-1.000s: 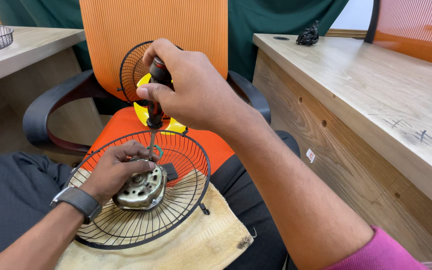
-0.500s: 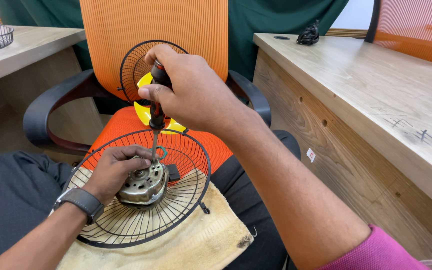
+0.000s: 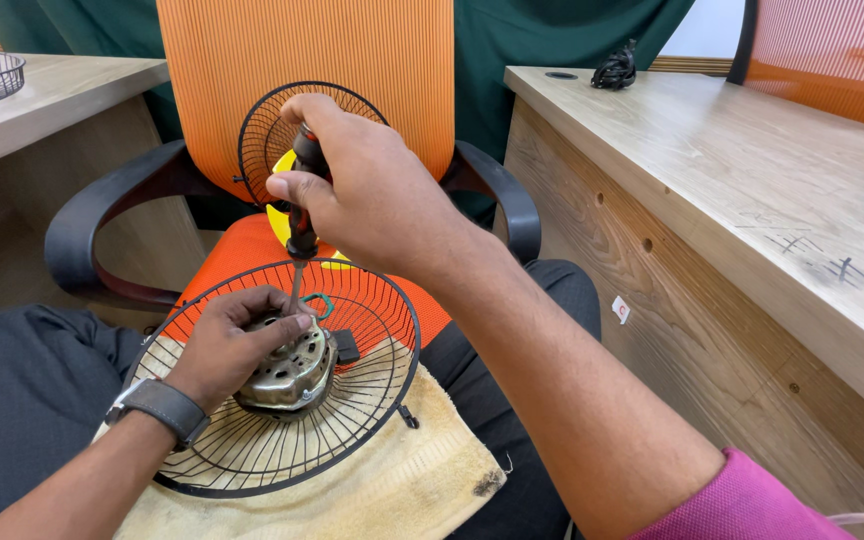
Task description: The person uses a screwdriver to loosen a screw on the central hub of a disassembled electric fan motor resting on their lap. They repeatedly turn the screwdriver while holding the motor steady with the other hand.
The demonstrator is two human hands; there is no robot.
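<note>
Right hand [image 3: 377, 195] grip closed on screwdriver [image 3: 302, 215], tip apparently at motor [image 3: 287, 375]; left hand [image 3: 232, 345] clasps motor inside wire fan guard [image 3: 372, 420].

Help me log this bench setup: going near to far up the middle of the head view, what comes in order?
Towel → fan guard → motor → screwdriver in the right hand → second guard → orange chair back.
</note>
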